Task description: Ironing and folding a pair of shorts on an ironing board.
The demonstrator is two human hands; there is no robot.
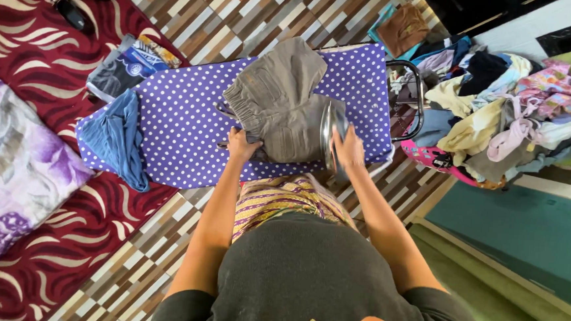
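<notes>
A pair of grey shorts (pixel 279 94) lies across a purple ironing board with white dots (pixel 182 121). My left hand (pixel 240 144) presses on the near edge of the shorts by the waistband. My right hand (pixel 349 148) grips an iron (pixel 332 133), which stands tipped with its shiny soleplate against the right side of the shorts. A blue garment (pixel 120 137) drapes over the board's left end.
Folded clothes (pixel 130 62) sit at the board's far left. A large heap of mixed clothes (pixel 500 107) lies to the right, past a metal iron rest (pixel 411 99). A red patterned rug (pixel 35 46) and a purple floral cushion (pixel 8 163) lie on the left.
</notes>
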